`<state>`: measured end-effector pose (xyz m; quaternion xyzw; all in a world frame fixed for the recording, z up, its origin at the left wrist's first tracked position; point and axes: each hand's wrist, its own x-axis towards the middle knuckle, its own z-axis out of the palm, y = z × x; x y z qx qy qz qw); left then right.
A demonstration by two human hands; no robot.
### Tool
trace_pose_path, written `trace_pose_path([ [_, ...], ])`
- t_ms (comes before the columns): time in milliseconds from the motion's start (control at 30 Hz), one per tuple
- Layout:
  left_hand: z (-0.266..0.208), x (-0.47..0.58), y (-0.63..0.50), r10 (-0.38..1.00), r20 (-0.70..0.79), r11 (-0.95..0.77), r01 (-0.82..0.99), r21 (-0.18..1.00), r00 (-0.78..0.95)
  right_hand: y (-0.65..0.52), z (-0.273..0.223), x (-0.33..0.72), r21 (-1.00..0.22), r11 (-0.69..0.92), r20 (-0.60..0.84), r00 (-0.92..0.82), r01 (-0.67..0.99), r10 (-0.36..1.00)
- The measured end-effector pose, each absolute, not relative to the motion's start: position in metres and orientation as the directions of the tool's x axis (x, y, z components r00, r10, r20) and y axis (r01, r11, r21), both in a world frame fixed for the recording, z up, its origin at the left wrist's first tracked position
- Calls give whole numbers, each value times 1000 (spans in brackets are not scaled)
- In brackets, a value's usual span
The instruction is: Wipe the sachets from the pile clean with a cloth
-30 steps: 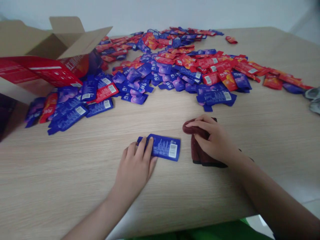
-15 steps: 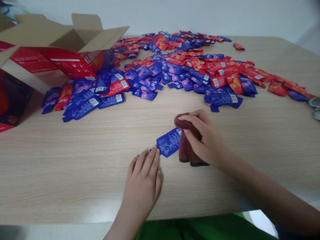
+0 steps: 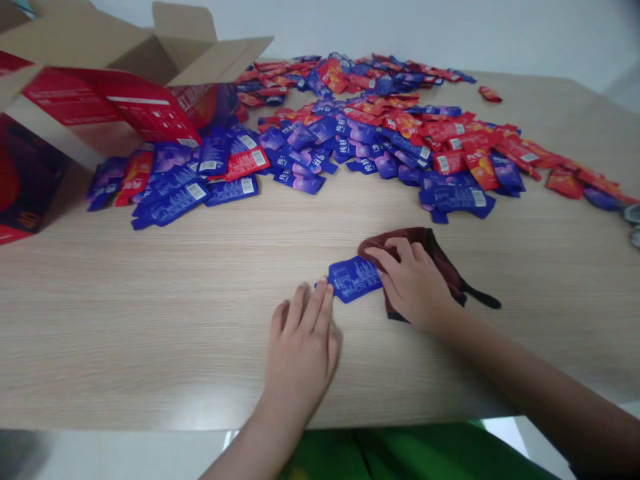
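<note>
A blue printed sachet [image 3: 354, 279] lies flat on the table with its white text facing up. At its narrow left end, the fingertips of my left hand [image 3: 303, 333] press down, the fingers stretched out. My right hand [image 3: 413, 283] grips a dark brown cloth [image 3: 420, 238] with a black edge and a hanging loop. The bunched cloth rests on the sachet's right end and covers it.
Blue and red sachets [image 3: 350, 133] form a long heap across the back of the table [image 3: 150, 320]. More lie at the left, beside an open red cardboard box [image 3: 150, 113]. One red sachet [image 3: 490, 94] sits apart at the far right. Metallic round things [image 3: 633, 215] show at the right edge.
The cloth has come down onto the sachet's right end and now spreads out to the right, its loop showing. My left hand stays on the sachet's left end. The view has shifted slightly.
</note>
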<state>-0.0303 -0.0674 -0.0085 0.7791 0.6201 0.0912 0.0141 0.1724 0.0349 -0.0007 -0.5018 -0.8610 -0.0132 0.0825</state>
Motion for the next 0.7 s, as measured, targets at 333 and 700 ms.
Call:
trace_pose_path([
  [333,-4,-27,6,920,30,-390,921,8,390,75,28,176,-425,491,387,-338,761,858],
  [700,-5,-25,16,910,83,-410,912,27,406,86,-1,167,-95,475,227,-445,875,866],
])
